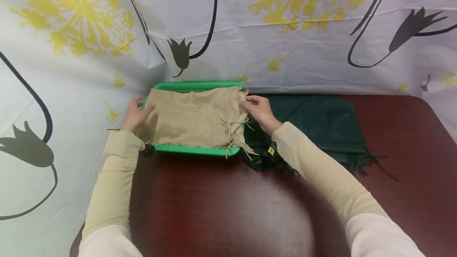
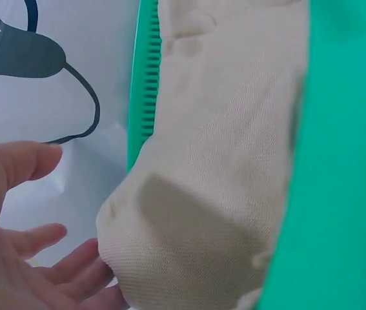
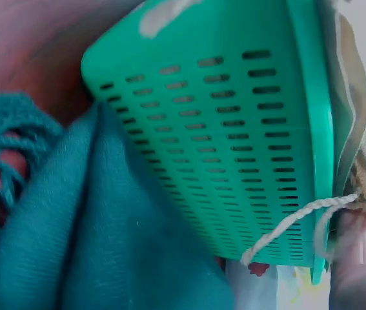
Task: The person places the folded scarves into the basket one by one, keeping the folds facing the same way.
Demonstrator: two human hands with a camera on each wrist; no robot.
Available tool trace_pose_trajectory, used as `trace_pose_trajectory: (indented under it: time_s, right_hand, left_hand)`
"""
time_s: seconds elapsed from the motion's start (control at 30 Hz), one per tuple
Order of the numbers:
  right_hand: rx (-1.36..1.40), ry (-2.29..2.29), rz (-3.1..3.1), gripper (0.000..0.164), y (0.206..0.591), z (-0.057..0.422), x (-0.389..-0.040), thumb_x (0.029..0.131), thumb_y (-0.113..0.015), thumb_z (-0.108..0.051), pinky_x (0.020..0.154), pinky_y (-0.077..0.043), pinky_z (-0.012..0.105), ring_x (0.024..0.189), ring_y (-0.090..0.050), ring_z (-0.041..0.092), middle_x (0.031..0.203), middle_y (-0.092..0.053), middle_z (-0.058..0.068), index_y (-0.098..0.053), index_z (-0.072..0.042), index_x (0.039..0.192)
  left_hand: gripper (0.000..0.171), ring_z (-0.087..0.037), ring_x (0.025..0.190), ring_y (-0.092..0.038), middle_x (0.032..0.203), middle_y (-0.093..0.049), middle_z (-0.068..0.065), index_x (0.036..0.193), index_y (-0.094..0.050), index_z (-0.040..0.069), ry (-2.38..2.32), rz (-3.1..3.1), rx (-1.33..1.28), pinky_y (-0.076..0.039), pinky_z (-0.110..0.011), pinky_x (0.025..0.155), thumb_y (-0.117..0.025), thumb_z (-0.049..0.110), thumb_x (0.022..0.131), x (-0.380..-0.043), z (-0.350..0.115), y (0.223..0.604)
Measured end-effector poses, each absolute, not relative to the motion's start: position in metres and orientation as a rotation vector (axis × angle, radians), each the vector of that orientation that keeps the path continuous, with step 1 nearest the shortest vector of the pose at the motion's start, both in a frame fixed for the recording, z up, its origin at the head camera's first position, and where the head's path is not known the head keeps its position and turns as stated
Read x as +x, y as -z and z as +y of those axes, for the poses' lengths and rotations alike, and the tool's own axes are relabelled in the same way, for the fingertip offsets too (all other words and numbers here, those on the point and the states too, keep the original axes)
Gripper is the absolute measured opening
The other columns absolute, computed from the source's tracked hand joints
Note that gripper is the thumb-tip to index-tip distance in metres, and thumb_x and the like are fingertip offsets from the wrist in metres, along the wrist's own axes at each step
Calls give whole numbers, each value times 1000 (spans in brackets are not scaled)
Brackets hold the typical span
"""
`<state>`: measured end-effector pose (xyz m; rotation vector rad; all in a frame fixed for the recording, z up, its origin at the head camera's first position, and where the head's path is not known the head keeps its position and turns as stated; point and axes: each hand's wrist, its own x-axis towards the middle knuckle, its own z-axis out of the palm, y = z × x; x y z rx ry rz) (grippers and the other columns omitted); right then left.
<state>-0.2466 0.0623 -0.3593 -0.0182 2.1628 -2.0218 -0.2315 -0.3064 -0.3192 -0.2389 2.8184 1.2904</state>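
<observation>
A folded beige scarf (image 1: pixel 189 118) with a fringed right end lies in a green plastic basket (image 1: pixel 196 150), covering most of it. At the scarf's left end is my left hand (image 1: pixel 137 114). In the left wrist view its thumb stands apart from the fingers, and the fingertips (image 2: pixel 86 265) touch the rounded fold of the cloth. My right hand (image 1: pixel 260 111) pinches the scarf's fringed edge at the basket's right rim. Loose fringe strands (image 3: pixel 299 219) hang over the slotted basket side in the right wrist view; part of that hand is out of frame there.
A dark green fringed scarf (image 1: pixel 317 126) lies flat on the brown table (image 1: pixel 228 201), right of the basket and under my right forearm. White patterned cloth (image 1: pixel 221 31) hangs behind the table and along its left side, close to the basket.
</observation>
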Motion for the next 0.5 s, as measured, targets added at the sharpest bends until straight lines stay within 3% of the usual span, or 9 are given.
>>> trace_pose_trajectory:
  time_s: [0.1, 0.3, 0.5]
  right_hand:
    - [41, 2148, 2046, 38, 360, 64, -246, 86, -58, -18, 78, -47, 29, 87, -56, 14, 106, -57, 11, -53, -3, 120]
    - [52, 2307, 1930, 31, 357, 68, -242, 84, -61, -14, 73, -49, 29, 74, -60, 11, 89, -63, 4, -57, 2, 111]
    - [108, 2444, 1720, 29, 350, 78, -235, 84, -61, -10, 72, -50, 29, 68, -60, 12, 83, -62, 7, -56, 5, 108]
  left_hand:
    - [70, -42, 123, -25, 138, -18, -28, 141, -8, 1, -1362, 2842, -270, -27, -51, 96, -45, 33, 90, -227, -303, 318]
    - [63, -38, 124, -26, 139, -20, -24, 140, -17, 4, -1408, 2927, -296, -28, -48, 97, -45, 31, 91, -221, -297, 315]
    - [57, -31, 124, -29, 139, -25, -17, 138, -27, 7, -1594, 2953, -314, -29, -43, 98, -47, 29, 90, -208, -280, 311]
